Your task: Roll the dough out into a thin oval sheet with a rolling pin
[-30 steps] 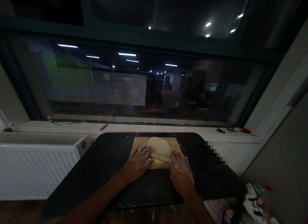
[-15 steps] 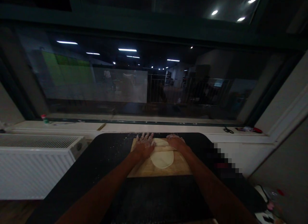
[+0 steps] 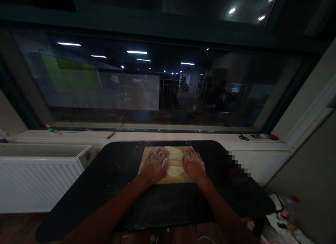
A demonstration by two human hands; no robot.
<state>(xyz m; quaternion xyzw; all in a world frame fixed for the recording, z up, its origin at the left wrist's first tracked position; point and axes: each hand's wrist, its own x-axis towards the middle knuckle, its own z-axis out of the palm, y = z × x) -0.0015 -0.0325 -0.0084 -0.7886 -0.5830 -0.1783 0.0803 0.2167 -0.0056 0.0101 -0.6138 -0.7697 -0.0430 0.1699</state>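
A round sheet of pale dough (image 3: 174, 171) lies on a wooden board (image 3: 168, 181). Across the dough runs a rolling pin (image 3: 175, 163), only its middle showing between my hands. My left hand (image 3: 156, 162) rests flat over the pin's left end, fingers stretched forward and dusted with flour. Over the other end lies my right hand (image 3: 193, 163), its floury fingers also extended, palm down. Both hands press on the pin without wrapping round it. The pin's ends are hidden beneath them.
The board sits on a black table (image 3: 118, 181) with flour specks. Behind it are a window sill (image 3: 157, 136) and a large window. Scissors (image 3: 244, 137) lie on the sill at the right. A white radiator (image 3: 39, 177) stands at the left, and bags (image 3: 278, 223) at the lower right.
Both hands and the rolling pin have come back toward me over the dough; more dough now shows beyond the pin. The camera view has shifted slightly, showing the table's near edge.
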